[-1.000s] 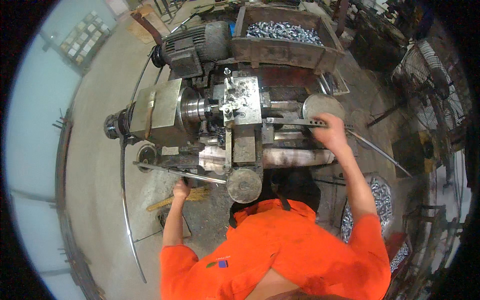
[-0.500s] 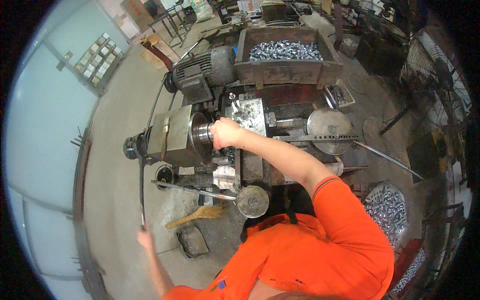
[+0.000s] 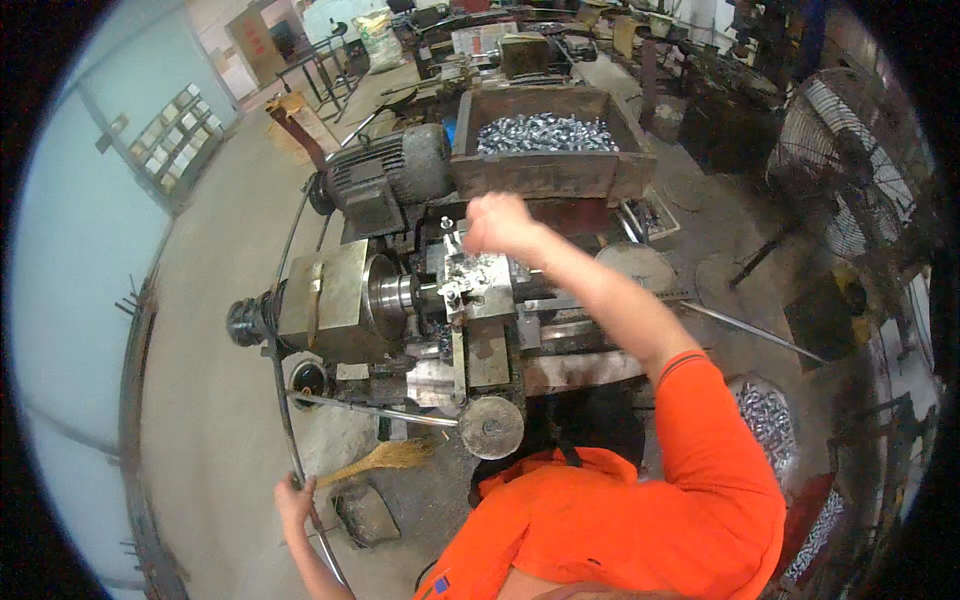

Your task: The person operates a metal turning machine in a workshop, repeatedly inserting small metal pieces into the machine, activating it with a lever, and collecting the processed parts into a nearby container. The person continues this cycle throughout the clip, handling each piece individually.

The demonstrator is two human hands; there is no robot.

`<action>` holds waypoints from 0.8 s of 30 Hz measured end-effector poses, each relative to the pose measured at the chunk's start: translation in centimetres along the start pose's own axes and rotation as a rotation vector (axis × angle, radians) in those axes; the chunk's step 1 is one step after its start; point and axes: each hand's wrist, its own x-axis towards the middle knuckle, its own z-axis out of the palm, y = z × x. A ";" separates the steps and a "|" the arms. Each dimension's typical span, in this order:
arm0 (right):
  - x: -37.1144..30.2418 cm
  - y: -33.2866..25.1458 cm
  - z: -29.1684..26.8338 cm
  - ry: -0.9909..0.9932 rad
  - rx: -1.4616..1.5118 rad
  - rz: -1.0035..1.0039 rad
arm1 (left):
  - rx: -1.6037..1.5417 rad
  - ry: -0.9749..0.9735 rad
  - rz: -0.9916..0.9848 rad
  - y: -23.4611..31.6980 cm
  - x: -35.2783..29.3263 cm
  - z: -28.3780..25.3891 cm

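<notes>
My left hand (image 3: 293,497) is closed around a long metal lever (image 3: 284,420), which runs down the left side of a small lathe's box-shaped headstock (image 3: 322,312). In front of the headstock is the round shiny spindle nose (image 3: 397,292). My right hand (image 3: 497,222) is raised in a fist above the tool slide (image 3: 482,285), near the front of a wooden box (image 3: 550,178). Whatever the fist may hold is hidden. Small shiny metal parts (image 3: 545,133) fill the box.
An electric motor (image 3: 390,172) sits behind the headstock. Nearer me are a round handwheel (image 3: 490,428), a straw broom (image 3: 385,455) and a square tin (image 3: 366,515). At right stand a caged fan (image 3: 835,165) and a basket of metal parts (image 3: 768,425).
My right hand has left the spindle nose and moved right and away, over the tool slide. The lever has swung toward me, its end now passing below my left hand. The view has shifted slightly.
</notes>
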 end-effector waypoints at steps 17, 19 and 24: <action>-37.4 20.5 7.7 0.369 0.278 0.767 | -1.079 -0.225 -0.317 -6.3 8.1 5.1; -46.2 25.6 9.4 0.431 -0.020 0.899 | -1.109 -0.254 -0.362 -5.8 7.5 5.4; -54.9 28.1 11.2 0.055 -0.139 1.266 | -1.099 -0.110 -0.511 -5.7 10.8 7.0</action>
